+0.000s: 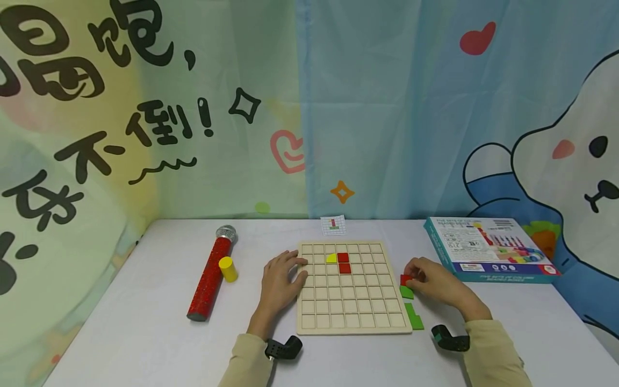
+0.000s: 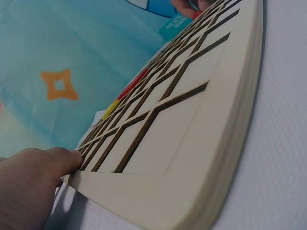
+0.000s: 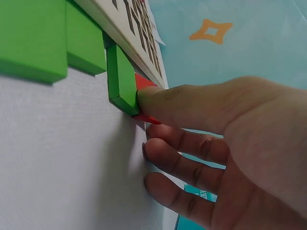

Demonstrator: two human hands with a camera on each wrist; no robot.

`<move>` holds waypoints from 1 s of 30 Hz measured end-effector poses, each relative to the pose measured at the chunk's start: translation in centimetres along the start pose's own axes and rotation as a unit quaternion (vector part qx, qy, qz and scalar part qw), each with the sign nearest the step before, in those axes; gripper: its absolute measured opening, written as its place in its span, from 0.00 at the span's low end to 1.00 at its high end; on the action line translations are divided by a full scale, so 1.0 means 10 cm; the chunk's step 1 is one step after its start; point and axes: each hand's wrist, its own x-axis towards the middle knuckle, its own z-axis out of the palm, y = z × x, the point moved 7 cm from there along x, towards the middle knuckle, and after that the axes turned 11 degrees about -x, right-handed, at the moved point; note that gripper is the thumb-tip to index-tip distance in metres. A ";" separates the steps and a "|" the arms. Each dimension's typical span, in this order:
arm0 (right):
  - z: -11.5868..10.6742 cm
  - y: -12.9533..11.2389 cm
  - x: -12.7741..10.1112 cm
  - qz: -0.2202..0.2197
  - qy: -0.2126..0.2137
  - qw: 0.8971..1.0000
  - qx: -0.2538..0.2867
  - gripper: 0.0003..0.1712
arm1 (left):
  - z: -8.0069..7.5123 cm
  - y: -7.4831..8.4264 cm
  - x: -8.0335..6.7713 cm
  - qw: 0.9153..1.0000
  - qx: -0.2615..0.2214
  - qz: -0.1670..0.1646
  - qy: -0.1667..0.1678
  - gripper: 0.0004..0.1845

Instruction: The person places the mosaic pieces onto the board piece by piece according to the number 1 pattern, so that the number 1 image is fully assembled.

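Observation:
A pale wooden grid board (image 1: 353,322) lies flat on the white table. Near its top, a yellow piece (image 1: 331,258) and two red squares (image 1: 344,263) sit in cells. My left hand (image 1: 282,279) rests with straight fingers on the board's left edge (image 2: 144,191). My right hand (image 1: 430,279) is just right of the board and pinches a small red piece (image 1: 405,279), seen in the right wrist view as a red piece (image 3: 144,82) under the thumb. Green pieces (image 1: 412,309) lie beside it, also shown as green blocks (image 3: 57,38).
A red glitter tube (image 1: 209,278) with a silver cap and a yellow cylinder (image 1: 228,269) lie left of the board. A small pattern card (image 1: 333,225) sits behind it. A teal game box (image 1: 488,248) lies at the right. Printed curtains close off the back.

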 end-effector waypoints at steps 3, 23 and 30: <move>0.00 0.01 0.01 0.003 -0.001 1.000 0.010 0.08 | 0.00 -0.01 0.00 1.000 0.000 0.001 0.001 0.12; -0.05 -0.02 0.03 0.004 0.040 0.999 0.035 0.07 | -0.01 0.02 0.00 1.000 0.007 0.004 0.002 0.12; -0.05 -0.05 0.05 -0.003 0.049 0.998 0.039 0.07 | -0.01 0.01 0.00 1.000 0.007 0.003 0.002 0.11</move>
